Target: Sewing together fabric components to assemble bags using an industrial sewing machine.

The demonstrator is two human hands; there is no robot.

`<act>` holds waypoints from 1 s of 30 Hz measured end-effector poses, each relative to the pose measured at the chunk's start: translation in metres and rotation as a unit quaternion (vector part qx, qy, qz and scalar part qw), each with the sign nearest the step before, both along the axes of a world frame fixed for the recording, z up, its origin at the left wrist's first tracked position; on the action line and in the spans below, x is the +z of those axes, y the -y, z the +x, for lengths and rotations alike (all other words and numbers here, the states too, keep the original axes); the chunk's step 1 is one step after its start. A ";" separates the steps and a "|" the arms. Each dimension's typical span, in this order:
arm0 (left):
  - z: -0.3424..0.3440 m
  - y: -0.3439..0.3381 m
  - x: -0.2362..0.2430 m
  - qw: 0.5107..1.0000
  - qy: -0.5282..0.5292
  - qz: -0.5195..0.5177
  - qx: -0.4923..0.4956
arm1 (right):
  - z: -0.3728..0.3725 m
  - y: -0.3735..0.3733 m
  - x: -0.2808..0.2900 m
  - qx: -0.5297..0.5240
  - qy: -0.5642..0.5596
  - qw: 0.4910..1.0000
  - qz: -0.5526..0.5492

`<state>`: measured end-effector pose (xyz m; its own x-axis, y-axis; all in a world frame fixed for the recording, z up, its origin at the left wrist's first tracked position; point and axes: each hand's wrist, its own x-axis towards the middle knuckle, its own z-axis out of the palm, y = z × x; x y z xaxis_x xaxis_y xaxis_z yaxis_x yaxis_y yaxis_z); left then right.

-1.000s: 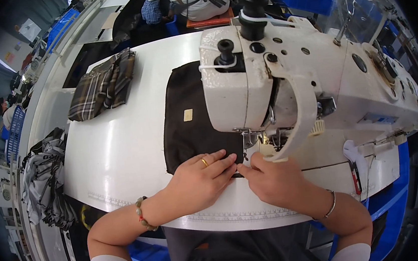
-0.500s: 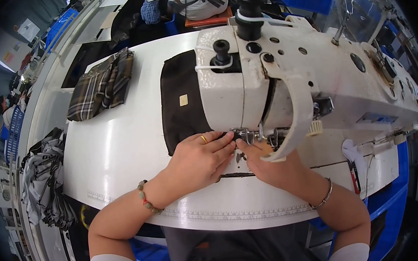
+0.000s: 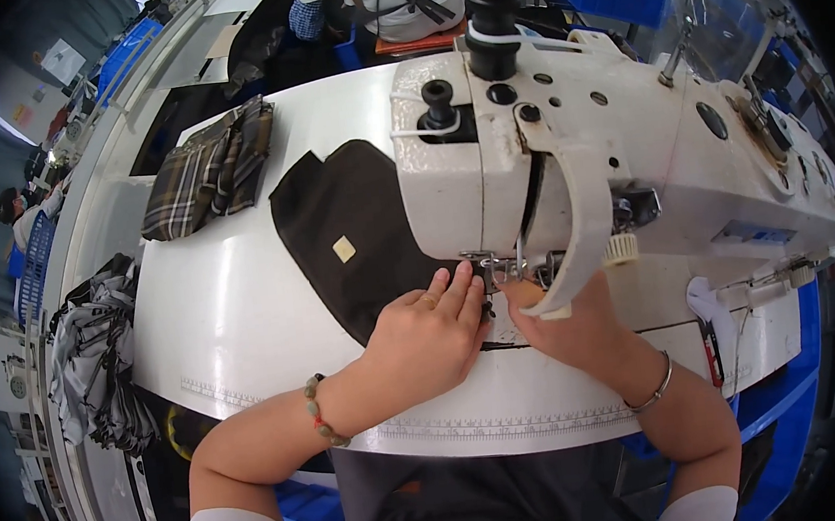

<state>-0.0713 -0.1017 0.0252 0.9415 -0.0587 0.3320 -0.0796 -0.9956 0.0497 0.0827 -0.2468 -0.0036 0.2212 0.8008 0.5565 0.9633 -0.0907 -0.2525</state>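
Note:
A dark brown fabric piece with a small cream square on it lies on the white sewing table, its right end under the head of a white sewing machine. My left hand rests flat on the fabric's near edge, fingers stretched toward the presser foot. Just right of the foot is my right hand; a digit points at the foot. Its other fingers are hidden behind the machine's curved white guard, so their grip does not show.
Folded plaid fabric lies at the table's far left. A heap of grey and black cloth hangs beside the left edge. On the right lie a white item and a red-and-black tool. Another person sits beyond the table.
The dark fabric has turned counterclockwise, its far end swinging left and more of it showing. My left hand has shifted slightly right and nearer; my right hand has moved slightly right, behind the guard.

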 end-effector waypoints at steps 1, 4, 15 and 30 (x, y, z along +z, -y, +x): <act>-0.001 0.005 -0.001 1.000 0.002 0.022 0.012 | 0.000 0.000 0.000 -0.001 0.000 1.000 0.000; -0.004 0.015 -0.003 0.999 0.006 0.042 0.022 | 0.000 0.000 -0.002 -0.005 -0.014 1.000 0.013; -0.018 0.012 0.019 0.997 -0.037 -0.043 0.054 | -0.002 0.006 -0.001 0.002 -0.051 0.998 -0.031; -0.015 -0.050 0.039 0.983 -0.100 -0.067 0.141 | -0.011 0.007 0.012 0.108 0.043 0.993 -0.034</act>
